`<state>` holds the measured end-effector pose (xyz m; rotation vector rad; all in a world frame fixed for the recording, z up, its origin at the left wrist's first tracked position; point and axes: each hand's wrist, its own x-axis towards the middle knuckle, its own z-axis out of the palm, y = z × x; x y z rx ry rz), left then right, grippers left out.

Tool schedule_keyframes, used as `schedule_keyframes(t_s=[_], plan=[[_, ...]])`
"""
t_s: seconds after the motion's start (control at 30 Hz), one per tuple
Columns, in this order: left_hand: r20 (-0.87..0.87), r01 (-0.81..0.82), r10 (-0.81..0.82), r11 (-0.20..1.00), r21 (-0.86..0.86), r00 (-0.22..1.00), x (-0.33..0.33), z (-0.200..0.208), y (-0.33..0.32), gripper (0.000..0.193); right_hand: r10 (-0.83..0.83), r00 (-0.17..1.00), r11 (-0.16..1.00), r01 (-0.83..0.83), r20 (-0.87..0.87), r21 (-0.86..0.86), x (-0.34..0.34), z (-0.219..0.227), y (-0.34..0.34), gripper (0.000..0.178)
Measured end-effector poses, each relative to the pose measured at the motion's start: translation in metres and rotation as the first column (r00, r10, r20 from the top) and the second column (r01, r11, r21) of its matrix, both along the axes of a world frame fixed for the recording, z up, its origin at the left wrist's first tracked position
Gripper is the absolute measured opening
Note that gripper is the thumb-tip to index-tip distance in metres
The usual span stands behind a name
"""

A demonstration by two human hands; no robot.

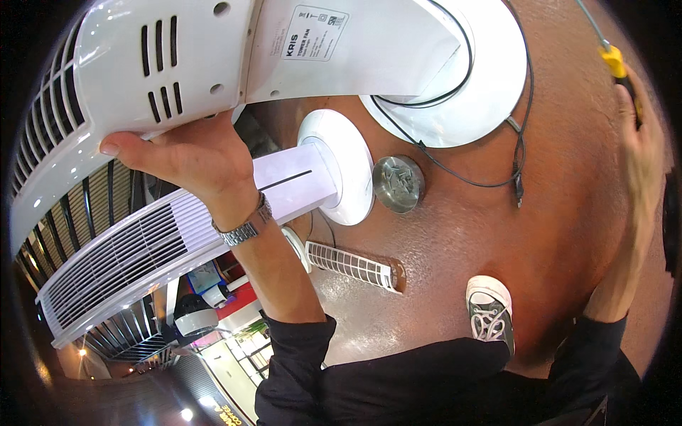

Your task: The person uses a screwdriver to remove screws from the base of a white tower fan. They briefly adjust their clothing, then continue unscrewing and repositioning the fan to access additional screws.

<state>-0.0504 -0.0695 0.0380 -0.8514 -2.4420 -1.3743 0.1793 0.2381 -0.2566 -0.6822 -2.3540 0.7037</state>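
Observation:
A white tower fan [206,39] with a slotted housing fills the top left, its round white base [490,85] beside it. My left hand [202,156], with a metal watch on its wrist, supports the fan housing from below. Its thumb stretches along the housing edge, while the other fingers are partly hidden by it. At the far right, my right hand [639,135] is closed around the yellow and black handle of a screwdriver [612,60]. The screwdriver's shaft points up and away, and its tip lies beyond the top edge of the picture.
A second white tower fan [284,174] stands behind my left forearm. A metal bowl [398,184] holding small pieces, likely screws, sits between the two bases. A black cable [469,183] trails over the brown floor. A white grille [348,264] lies near my sneaker [490,309].

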Motion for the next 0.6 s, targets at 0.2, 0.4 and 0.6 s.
schedule_keyframes(t_s=[0.2,0.4,0.6], plan=[[-0.040,0.009,-0.005,0.997,0.082,0.999,-0.007,-0.009,0.005,0.118,0.349,0.872,0.498,-0.482,-0.342,-0.721,-0.030,0.155,-0.113,0.038],[-0.039,0.014,-0.011,0.998,0.066,0.999,-0.008,-0.009,0.004,0.116,0.215,0.910,0.333,-0.411,-0.356,-0.849,-0.026,0.167,-0.130,0.039],[-0.032,0.028,-0.025,0.995,0.093,0.999,-0.008,-0.008,0.004,0.114,0.281,0.879,0.284,-0.459,-0.384,-0.842,-0.028,0.179,-0.120,0.043]])
